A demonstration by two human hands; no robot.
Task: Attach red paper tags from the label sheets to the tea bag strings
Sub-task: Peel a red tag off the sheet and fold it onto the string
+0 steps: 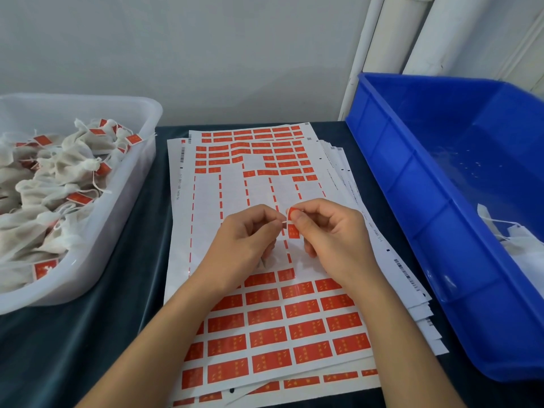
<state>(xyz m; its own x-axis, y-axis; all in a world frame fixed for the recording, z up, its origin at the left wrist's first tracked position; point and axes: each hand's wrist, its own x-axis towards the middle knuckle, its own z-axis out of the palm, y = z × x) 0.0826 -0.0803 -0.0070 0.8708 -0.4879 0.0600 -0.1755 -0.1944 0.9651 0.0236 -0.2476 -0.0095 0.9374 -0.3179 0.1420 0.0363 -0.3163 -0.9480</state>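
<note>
We pinch the red tag (293, 222) in right hand (332, 231), left hand (244, 234) pinching the string (283, 222) taut against it — likely so the tag folds over it.

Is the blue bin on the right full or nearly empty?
Nearly empty. The blue bin shows bare floor and walls, with only a few white tea bags in its near right corner.

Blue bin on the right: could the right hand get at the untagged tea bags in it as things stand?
Probably yes, once freed: the blue bin is open-topped with its tea bags uncovered, but the right hand is pinching a red tag.
</note>
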